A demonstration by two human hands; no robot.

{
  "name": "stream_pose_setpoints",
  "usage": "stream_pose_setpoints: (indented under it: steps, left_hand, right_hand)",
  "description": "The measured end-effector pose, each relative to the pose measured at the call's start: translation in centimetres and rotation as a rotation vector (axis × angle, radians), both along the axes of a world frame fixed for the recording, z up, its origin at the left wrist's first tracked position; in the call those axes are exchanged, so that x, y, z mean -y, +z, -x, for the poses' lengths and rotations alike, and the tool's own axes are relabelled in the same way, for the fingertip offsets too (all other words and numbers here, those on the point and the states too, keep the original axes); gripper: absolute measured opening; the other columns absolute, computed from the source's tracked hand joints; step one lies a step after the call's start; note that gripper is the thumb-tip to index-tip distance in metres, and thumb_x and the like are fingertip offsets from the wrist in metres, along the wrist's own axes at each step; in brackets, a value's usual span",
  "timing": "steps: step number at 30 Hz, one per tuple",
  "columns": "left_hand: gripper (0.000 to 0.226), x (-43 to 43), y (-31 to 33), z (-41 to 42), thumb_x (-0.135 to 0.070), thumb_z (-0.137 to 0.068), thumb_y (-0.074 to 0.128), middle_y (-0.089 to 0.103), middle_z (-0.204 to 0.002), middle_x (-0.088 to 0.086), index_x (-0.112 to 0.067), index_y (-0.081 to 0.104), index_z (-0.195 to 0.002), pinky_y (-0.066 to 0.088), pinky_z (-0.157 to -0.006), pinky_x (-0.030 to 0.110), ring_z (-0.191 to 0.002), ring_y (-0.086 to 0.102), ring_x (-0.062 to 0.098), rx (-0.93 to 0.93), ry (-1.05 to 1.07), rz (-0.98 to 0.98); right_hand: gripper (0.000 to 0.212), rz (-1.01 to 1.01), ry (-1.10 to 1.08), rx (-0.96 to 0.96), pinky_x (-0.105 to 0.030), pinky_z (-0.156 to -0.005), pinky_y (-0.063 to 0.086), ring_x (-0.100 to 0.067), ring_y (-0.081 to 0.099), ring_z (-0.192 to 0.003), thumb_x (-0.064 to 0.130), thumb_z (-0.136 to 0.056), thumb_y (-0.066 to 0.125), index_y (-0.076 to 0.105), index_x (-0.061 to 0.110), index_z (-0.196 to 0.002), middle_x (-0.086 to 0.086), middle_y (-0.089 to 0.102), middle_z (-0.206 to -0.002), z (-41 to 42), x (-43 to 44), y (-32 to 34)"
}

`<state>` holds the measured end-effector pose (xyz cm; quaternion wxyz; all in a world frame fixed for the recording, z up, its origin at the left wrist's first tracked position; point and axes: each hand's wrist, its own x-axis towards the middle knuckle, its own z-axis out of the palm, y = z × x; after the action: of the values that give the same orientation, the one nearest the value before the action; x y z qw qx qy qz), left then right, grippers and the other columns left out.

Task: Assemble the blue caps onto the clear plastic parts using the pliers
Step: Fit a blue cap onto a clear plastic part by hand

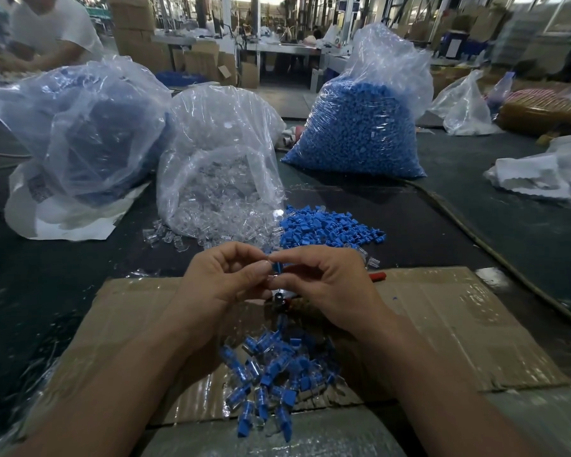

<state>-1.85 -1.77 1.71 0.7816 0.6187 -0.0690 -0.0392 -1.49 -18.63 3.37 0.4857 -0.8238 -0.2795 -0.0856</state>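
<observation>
My left hand (pixel 226 278) and my right hand (pixel 327 278) meet at the centre above a flattened cardboard sheet (pixel 449 324). Between their fingertips they pinch one blue cap (pixel 276 267) set against a small clear plastic part (pixel 272 277). The pliers (pixel 285 303) lie on the cardboard just under my hands, mostly hidden, with a red handle tip (pixel 378 276) showing to the right. A pile of assembled blue-and-clear pieces (pixel 271 374) lies nearer to me. Loose blue caps (pixel 327 227) and loose clear parts (pixel 175 239) lie beyond my hands.
An open bag of clear parts (pixel 218 166) stands behind my hands, with a full bag of blue caps (pixel 360 127) at its right and a large bag with blue contents (pixel 80 127) at its left. A person in white sits at the far left (pixel 47 28). More plastic bags lie at the right (pixel 548 173).
</observation>
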Motion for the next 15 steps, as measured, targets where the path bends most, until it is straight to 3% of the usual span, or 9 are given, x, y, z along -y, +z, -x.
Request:
stream_pose_setpoints:
  steps: [6, 10, 15]
  left_hand:
    - [0.006, -0.02, 0.08, 0.08, -0.018, -0.063, 0.07, 0.07, -0.068, 0.007, -0.017, 0.073, -0.068, 0.053, -0.054, 0.021, -0.062, 0.067, 0.016, 0.005, -0.051, 0.004]
    - [0.021, 0.04, 0.16, 0.04, -0.032, -0.054, 0.074, 0.071, -0.068, 0.005, -0.018, 0.075, -0.07, 0.051, -0.055, 0.017, -0.061, 0.067, 0.012, 0.032, -0.013, -0.012]
    - [0.014, -0.01, 0.25, 0.19, -0.011, -0.058, 0.07, 0.07, -0.065, 0.01, -0.017, 0.075, -0.071, 0.051, -0.048, 0.02, -0.054, 0.066, 0.016, -0.004, -0.039, -0.021]
  right_hand:
    - [0.035, 0.021, -0.037, 0.121, -0.005, -0.069, 0.046, 0.015, 0.058, -0.072, 0.003, -0.075, 0.071, 0.065, 0.016, -0.106, 0.017, 0.061, -0.081, -0.19, 0.11, -0.35]
    - [0.027, 0.027, -0.088, 0.208, -0.006, -0.072, 0.046, 0.012, 0.057, -0.076, 0.001, -0.075, 0.071, 0.07, 0.006, -0.102, 0.012, 0.062, -0.085, -0.42, 0.21, -0.56]
    - [0.026, 0.052, -0.075, 0.3, -0.014, -0.078, 0.049, -0.007, 0.061, -0.087, 0.003, -0.073, 0.068, 0.07, 0.003, -0.099, -0.006, 0.071, -0.088, -0.45, -0.05, -0.61]
